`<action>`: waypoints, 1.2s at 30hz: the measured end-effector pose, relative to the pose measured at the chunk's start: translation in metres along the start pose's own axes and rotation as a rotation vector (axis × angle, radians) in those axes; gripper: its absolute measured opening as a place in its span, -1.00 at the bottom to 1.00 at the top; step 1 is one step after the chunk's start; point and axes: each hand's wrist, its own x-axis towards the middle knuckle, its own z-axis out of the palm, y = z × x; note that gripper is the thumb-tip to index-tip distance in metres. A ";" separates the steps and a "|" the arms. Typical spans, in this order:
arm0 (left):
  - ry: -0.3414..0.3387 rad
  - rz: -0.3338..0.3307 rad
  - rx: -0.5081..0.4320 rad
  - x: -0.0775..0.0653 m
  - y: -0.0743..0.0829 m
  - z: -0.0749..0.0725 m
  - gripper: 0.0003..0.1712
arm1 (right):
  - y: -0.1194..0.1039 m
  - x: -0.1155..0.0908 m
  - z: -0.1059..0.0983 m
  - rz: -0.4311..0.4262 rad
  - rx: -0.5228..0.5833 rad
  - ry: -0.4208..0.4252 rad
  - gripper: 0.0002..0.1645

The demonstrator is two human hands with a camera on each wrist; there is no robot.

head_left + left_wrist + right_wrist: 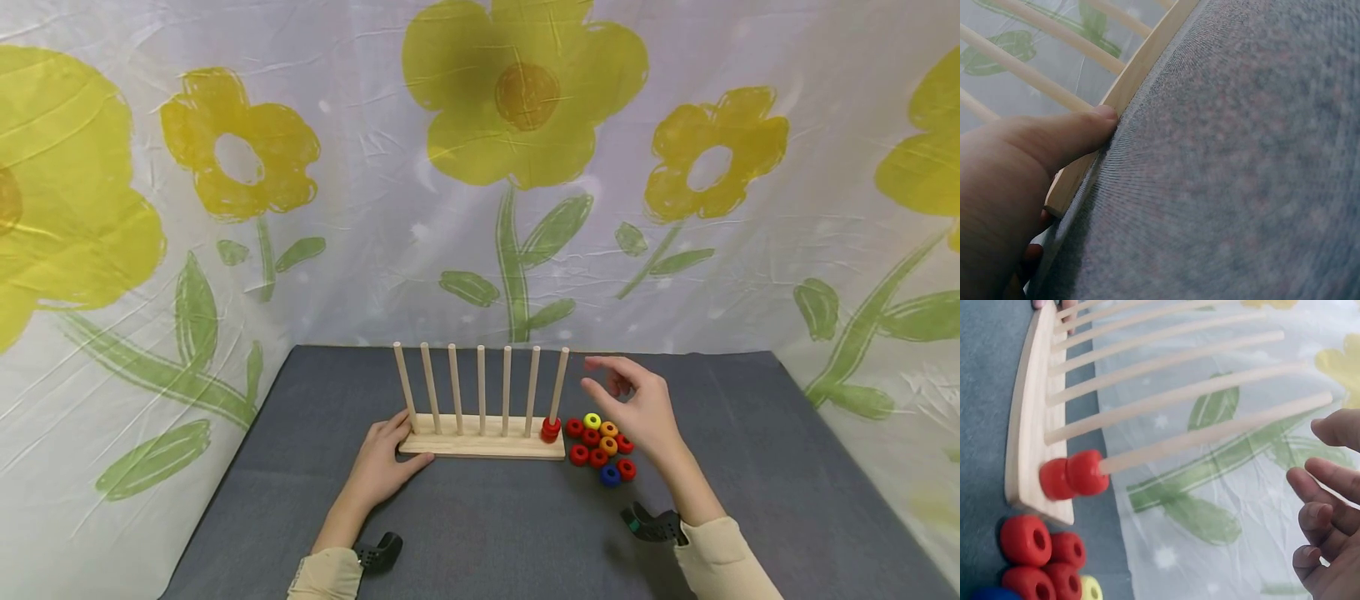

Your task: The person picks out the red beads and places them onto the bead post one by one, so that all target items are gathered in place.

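Note:
A wooden peg rack (480,448) with several upright pegs stands on the table. My left hand (378,467) grips its left end, the thumb (1079,137) along the front edge and the fingers around the end, partly hidden. On the rightmost peg (1222,431) sit two red beads (1087,472), stacked at the base. My right hand (641,408) hovers up and right of that peg's tip, its fingers loosely bent and apart, with nothing between thumb and fingertips. Below it, right of the rack, lies a group of loose beads, including a yellow bead (592,421) and a blue bead (610,476).
Several red beads (578,454) and two orange beads (608,446) make up the rest of the group, close to the rack's right end. Dark grey cloth (495,533) covers the table. A flower-printed curtain (367,250) hangs behind the table's back edge.

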 end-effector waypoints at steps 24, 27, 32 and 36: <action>-0.001 0.023 -0.012 0.000 -0.001 0.000 -0.09 | 0.025 -0.025 -0.012 0.033 -0.029 0.019 -0.69; -0.004 0.020 -0.014 0.000 -0.001 0.000 -0.09 | 0.028 -0.028 -0.014 0.052 -0.023 0.022 -0.69; -0.007 0.011 -0.015 0.000 0.000 0.000 -0.09 | 0.032 -0.033 -0.018 0.077 -0.020 0.026 -0.69; -0.009 0.010 -0.016 -0.001 0.001 -0.001 -0.09 | 0.035 -0.037 -0.019 0.086 -0.018 0.025 -0.70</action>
